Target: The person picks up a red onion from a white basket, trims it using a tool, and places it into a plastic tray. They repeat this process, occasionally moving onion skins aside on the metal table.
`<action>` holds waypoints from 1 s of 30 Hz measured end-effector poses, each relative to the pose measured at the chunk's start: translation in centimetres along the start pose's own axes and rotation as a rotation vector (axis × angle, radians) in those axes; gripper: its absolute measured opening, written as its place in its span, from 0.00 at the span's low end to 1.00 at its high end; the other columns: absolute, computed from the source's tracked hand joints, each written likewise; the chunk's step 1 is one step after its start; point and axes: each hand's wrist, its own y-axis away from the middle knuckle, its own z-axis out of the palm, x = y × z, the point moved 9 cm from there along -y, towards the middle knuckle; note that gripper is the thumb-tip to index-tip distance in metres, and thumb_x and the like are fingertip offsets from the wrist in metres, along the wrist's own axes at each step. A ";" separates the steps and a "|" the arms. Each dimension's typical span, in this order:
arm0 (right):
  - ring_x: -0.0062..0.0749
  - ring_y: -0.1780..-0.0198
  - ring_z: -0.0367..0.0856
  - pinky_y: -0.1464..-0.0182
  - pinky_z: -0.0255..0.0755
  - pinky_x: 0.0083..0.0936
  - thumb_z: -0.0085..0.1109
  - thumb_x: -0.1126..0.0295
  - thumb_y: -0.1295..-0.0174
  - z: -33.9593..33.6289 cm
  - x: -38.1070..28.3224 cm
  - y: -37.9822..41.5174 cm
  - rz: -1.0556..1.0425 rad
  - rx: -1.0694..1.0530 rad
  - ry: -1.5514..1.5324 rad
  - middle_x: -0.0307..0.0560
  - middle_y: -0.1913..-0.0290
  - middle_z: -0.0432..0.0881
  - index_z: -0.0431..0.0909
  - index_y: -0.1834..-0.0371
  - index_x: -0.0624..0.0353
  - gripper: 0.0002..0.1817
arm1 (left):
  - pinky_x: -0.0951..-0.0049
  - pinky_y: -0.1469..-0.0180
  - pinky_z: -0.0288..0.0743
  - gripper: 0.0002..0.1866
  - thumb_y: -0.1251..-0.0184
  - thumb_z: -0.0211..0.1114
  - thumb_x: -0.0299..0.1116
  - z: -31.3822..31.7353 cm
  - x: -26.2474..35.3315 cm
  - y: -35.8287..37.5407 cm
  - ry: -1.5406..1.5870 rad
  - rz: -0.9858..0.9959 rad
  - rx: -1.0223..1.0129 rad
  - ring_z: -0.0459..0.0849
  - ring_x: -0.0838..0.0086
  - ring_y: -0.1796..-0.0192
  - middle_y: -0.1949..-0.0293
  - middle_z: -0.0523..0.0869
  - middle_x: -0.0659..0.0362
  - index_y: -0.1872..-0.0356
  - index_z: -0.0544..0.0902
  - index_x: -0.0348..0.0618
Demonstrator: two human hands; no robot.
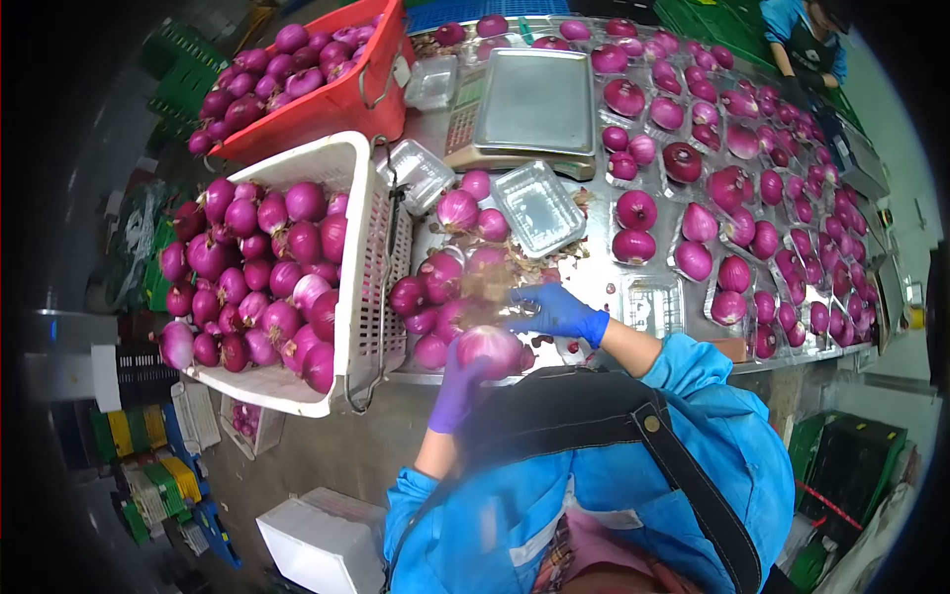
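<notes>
My left hand, in a purple glove, is closed around a large red onion at the table's near edge. Just to the right and above it is my right hand in a blue glove. Its fingers stretch leftward and look apart, though the tips are smeared by motion. A brownish blur, perhaps loose onion skin, shows beside those fingertips. Several red onions lie loose on the metal table left of my hands. Beyond them sits an empty clear plastic tray, with dry peel scattered around it.
A white crate and a red crate, both full of onions, stand at left. A weighing scale is at the back. Clear trays with onions cover the right side. Another person is at far right.
</notes>
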 end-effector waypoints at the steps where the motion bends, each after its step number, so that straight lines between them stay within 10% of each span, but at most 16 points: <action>1: 0.45 0.44 0.73 0.40 0.65 0.32 0.66 0.54 0.51 0.4 -1.7 1.4 -0.003 -0.096 -0.055 0.52 0.41 0.71 0.65 0.38 0.55 0.37 | 0.66 0.42 0.67 0.40 0.54 0.67 0.27 0.9 0.4 -0.2 -0.003 -0.009 -0.019 0.71 0.66 0.44 0.45 0.68 0.53 0.37 0.57 0.44; 3: 0.40 0.43 0.72 0.40 0.65 0.31 0.71 0.54 0.58 0.0 -4.7 3.0 -0.121 -0.093 0.152 0.52 0.42 0.72 0.63 0.37 0.56 0.44 | 0.62 0.40 0.68 0.32 0.43 0.55 0.30 4.0 0.0 -0.5 0.475 -0.175 -0.139 0.71 0.60 0.41 0.40 0.66 0.49 0.36 0.56 0.39; 7: 0.32 0.46 0.73 0.42 0.67 0.29 0.77 0.62 0.66 -4.6 1.3 6.3 0.190 0.096 -0.175 0.48 0.46 0.74 0.65 0.38 0.58 0.46 | 0.63 0.41 0.66 0.41 0.46 0.61 0.30 9.3 -0.6 -2.6 0.146 -0.065 -0.500 0.68 0.62 0.39 0.38 0.64 0.50 0.32 0.49 0.51; 8: 0.33 0.45 0.73 0.42 0.67 0.29 0.77 0.63 0.66 -6.4 1.9 7.6 0.163 0.166 -0.276 0.48 0.46 0.74 0.65 0.39 0.58 0.46 | 0.61 0.37 0.62 0.38 0.42 0.60 0.30 11.5 -0.1 -2.2 0.584 -0.254 -0.639 0.65 0.61 0.36 0.36 0.62 0.51 0.32 0.50 0.51; 12: 0.32 0.45 0.72 0.41 0.65 0.28 0.77 0.66 0.67 -12.9 5.5 13.2 0.287 0.365 -0.290 0.46 0.46 0.74 0.67 0.40 0.56 0.44 | 0.63 0.34 0.58 0.28 0.35 0.53 0.27 12.6 0.0 -2.5 0.510 -0.211 -0.707 0.63 0.62 0.35 0.37 0.63 0.55 0.35 0.55 0.44; 15: 0.32 0.45 0.72 0.41 0.65 0.28 0.77 0.66 0.68 -15.4 10.3 16.1 0.403 0.376 -0.120 0.47 0.46 0.74 0.69 0.41 0.56 0.43 | 0.64 0.34 0.57 0.25 0.33 0.49 0.29 11.0 -0.7 -2.8 0.026 0.064 -0.671 0.63 0.64 0.35 0.39 0.64 0.54 0.36 0.56 0.43; 23: 0.35 0.47 0.75 0.45 0.69 0.27 0.76 0.69 0.69 -16.3 15.2 16.6 0.329 0.401 0.201 0.47 0.44 0.73 0.66 0.40 0.56 0.44 | 0.61 0.33 0.56 0.32 0.40 0.54 0.33 9.0 -2.6 -3.1 0.036 -0.117 -0.504 0.65 0.57 0.36 0.38 0.64 0.49 0.35 0.55 0.38; 30: 0.36 0.63 0.80 0.58 0.73 0.28 0.62 0.61 0.49 -13.6 2.9 11.9 0.177 0.258 0.386 0.48 0.60 0.82 0.73 0.44 0.50 0.26 | 0.66 0.35 0.60 0.40 0.49 0.64 0.26 9.6 3.4 -3.7 0.073 0.064 -0.355 0.65 0.63 0.36 0.37 0.63 0.51 0.34 0.54 0.38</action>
